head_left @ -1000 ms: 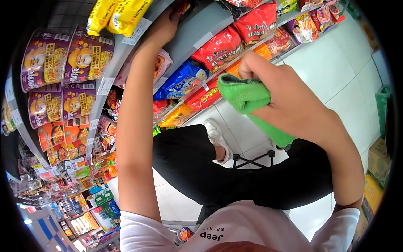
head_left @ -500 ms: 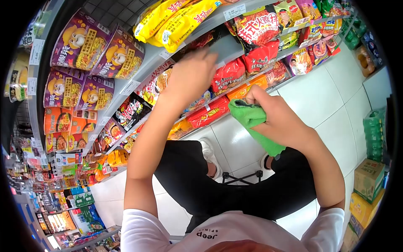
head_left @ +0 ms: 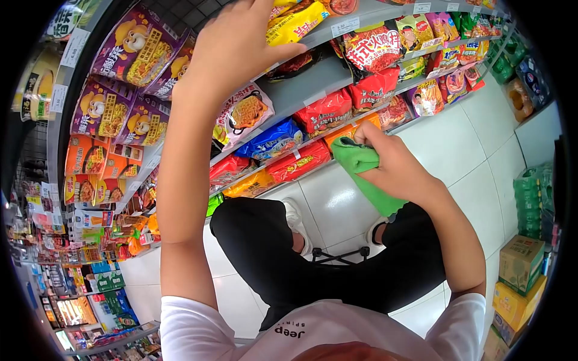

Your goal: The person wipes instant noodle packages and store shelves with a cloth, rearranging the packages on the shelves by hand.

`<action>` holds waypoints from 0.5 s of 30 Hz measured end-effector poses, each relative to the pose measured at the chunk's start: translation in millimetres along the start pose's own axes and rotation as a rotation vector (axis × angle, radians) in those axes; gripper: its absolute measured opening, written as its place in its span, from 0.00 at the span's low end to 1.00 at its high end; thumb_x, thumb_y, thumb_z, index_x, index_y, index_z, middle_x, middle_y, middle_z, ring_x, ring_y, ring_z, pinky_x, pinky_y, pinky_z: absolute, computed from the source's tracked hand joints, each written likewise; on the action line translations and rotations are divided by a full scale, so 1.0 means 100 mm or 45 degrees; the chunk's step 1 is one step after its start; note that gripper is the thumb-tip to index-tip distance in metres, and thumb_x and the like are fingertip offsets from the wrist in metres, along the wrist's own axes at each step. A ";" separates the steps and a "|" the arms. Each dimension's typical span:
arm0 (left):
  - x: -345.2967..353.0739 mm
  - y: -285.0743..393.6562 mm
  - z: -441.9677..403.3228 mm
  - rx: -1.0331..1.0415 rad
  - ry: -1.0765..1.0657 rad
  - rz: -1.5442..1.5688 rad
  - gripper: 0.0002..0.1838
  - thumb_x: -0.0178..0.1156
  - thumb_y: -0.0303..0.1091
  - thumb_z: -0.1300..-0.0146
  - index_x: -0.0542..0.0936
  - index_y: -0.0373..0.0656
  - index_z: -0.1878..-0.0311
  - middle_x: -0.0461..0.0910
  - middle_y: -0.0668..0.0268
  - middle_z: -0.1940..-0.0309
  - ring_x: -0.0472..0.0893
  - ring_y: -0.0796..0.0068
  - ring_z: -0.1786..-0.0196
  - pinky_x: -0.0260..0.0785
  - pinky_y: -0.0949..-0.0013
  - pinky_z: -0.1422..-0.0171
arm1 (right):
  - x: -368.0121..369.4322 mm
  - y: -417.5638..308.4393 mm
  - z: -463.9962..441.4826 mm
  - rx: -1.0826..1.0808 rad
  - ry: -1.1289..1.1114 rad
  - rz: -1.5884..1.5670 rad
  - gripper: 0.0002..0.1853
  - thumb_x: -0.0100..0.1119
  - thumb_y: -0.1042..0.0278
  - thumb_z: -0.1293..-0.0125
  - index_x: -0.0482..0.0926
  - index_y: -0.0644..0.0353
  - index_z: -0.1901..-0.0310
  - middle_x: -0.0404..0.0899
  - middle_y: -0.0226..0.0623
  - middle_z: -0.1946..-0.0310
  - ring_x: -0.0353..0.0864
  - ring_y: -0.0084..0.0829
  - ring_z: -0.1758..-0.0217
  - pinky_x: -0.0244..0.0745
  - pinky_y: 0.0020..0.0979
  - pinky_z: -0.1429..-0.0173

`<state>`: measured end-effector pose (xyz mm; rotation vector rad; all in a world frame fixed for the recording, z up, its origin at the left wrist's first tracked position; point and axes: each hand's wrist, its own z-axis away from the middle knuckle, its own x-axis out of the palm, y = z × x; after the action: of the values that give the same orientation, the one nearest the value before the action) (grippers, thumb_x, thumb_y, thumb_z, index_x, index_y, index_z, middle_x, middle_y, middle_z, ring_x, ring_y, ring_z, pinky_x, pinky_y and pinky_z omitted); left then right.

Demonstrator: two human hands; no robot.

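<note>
My left hand (head_left: 244,45) is raised over the upper shelf, fingers spread, beside the yellow noodle packs (head_left: 298,24); whether it touches them I cannot tell. Purple noodle tubs (head_left: 135,48) stand just left of it. Down on the right, my right hand (head_left: 391,165) is closed round a green cloth (head_left: 367,180), which hangs down over my knee. Below the left hand, a pink noodle pack (head_left: 244,114) lies on the lower shelf, near a blue pack (head_left: 271,139) and red packs (head_left: 325,112).
Orange tubs (head_left: 87,157) are stacked at the left. A black folding frame (head_left: 340,256) stands between my feet on the tiled floor (head_left: 451,138). Cardboard boxes (head_left: 521,263) and green bottles (head_left: 530,201) stand at the right.
My left hand has come out from the lower shelf and moved up and left to the yellow packs. The right hand still holds the cloth, slightly lower than at first.
</note>
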<state>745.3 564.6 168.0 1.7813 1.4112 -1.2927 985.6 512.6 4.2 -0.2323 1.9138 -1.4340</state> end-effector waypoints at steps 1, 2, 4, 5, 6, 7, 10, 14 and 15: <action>0.02 -0.07 -0.03 -0.019 -0.096 0.029 0.48 0.75 0.52 0.41 0.67 0.35 0.24 0.76 0.43 0.33 0.76 0.43 0.31 0.69 0.52 0.26 | -0.01 0.00 0.01 -0.004 0.008 0.006 0.20 0.67 0.76 0.37 0.66 0.62 0.49 0.81 0.53 0.60 0.83 0.61 0.53 0.77 0.46 0.51; -0.01 -0.10 -0.05 -0.034 -0.146 0.051 0.48 0.74 0.51 0.40 0.66 0.37 0.23 0.76 0.44 0.32 0.77 0.44 0.32 0.70 0.53 0.26 | -0.02 0.01 0.02 -0.005 0.024 0.011 0.20 0.67 0.76 0.37 0.66 0.62 0.49 0.81 0.53 0.60 0.83 0.60 0.53 0.77 0.46 0.51; -0.04 -0.13 -0.06 -0.009 -0.175 0.039 0.49 0.74 0.51 0.40 0.65 0.39 0.21 0.75 0.45 0.31 0.76 0.44 0.30 0.69 0.53 0.26 | -0.01 0.05 0.03 -0.047 0.056 -0.005 0.20 0.67 0.75 0.37 0.66 0.62 0.49 0.81 0.53 0.60 0.83 0.61 0.53 0.77 0.46 0.51; -0.04 -0.16 -0.06 0.008 -0.193 0.032 0.50 0.75 0.51 0.41 0.64 0.40 0.20 0.75 0.45 0.30 0.75 0.44 0.29 0.69 0.53 0.26 | 0.00 0.07 0.03 -0.066 0.075 -0.016 0.20 0.67 0.75 0.37 0.66 0.62 0.49 0.81 0.53 0.60 0.83 0.61 0.53 0.76 0.46 0.50; 0.26 -0.33 -0.02 0.172 0.144 -0.039 0.36 0.79 0.39 0.46 0.78 0.43 0.34 0.84 0.55 0.42 0.83 0.52 0.40 0.76 0.57 0.36 | -0.01 0.07 0.03 -0.053 0.058 -0.014 0.21 0.67 0.75 0.37 0.66 0.62 0.48 0.81 0.53 0.60 0.83 0.61 0.52 0.76 0.47 0.50; 0.25 -0.33 -0.02 0.147 0.097 -0.052 0.38 0.78 0.40 0.46 0.76 0.43 0.31 0.83 0.54 0.40 0.82 0.51 0.38 0.76 0.56 0.35 | -0.02 0.06 0.03 -0.043 0.035 -0.011 0.21 0.67 0.75 0.37 0.66 0.62 0.48 0.81 0.53 0.60 0.83 0.61 0.52 0.77 0.47 0.50; 0.25 -0.29 0.01 0.109 0.042 -0.102 0.44 0.77 0.42 0.48 0.72 0.45 0.27 0.82 0.53 0.38 0.80 0.49 0.34 0.75 0.53 0.32 | -0.03 0.07 0.03 -0.061 0.013 -0.006 0.21 0.67 0.74 0.37 0.66 0.61 0.48 0.80 0.52 0.58 0.82 0.61 0.51 0.76 0.48 0.49; 0.38 -0.36 0.05 0.189 0.160 -0.150 0.44 0.75 0.38 0.47 0.69 0.47 0.25 0.82 0.54 0.38 0.80 0.48 0.35 0.75 0.52 0.33 | -0.04 0.05 0.02 -0.065 0.003 0.004 0.21 0.67 0.75 0.37 0.66 0.61 0.48 0.80 0.52 0.57 0.82 0.61 0.50 0.76 0.49 0.49; 0.39 -0.38 0.04 0.210 0.191 -0.159 0.44 0.74 0.38 0.47 0.68 0.47 0.25 0.82 0.54 0.38 0.81 0.47 0.36 0.75 0.52 0.33 | -0.02 0.07 0.02 -0.105 0.033 -0.002 0.20 0.67 0.75 0.37 0.66 0.61 0.49 0.80 0.51 0.60 0.82 0.59 0.53 0.76 0.46 0.51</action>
<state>708.5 590.7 137.4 1.9612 1.5586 -1.3997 990.3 514.6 -1.6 -0.2554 1.9961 -1.3670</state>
